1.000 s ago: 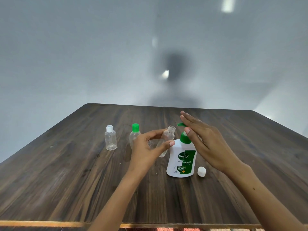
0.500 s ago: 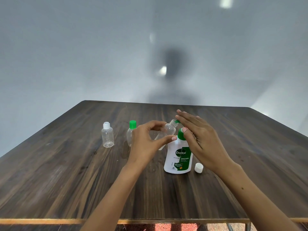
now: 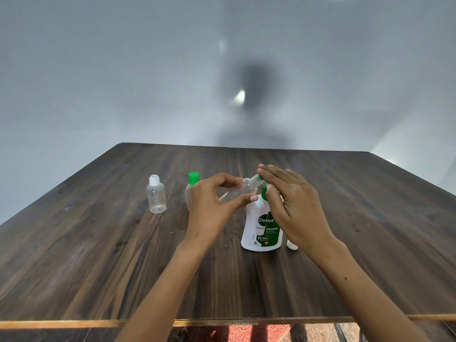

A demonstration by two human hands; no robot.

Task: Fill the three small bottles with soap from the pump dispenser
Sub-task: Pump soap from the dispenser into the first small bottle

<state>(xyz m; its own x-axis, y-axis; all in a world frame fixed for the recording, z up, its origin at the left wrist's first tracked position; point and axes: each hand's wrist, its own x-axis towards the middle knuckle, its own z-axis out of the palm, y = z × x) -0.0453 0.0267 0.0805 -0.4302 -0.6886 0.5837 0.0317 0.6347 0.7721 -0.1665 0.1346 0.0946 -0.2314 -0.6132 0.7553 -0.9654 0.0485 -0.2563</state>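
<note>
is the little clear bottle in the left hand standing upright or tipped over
Tipped. The left hand pinches the small clear plastic bottle slanted, its open neck angled up-right toward the green nozzle.

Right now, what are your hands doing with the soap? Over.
Left hand holds uncapped small bottle, tilted at the spout. Right hand flat on pump dispenser. Nothing in the way.
</note>
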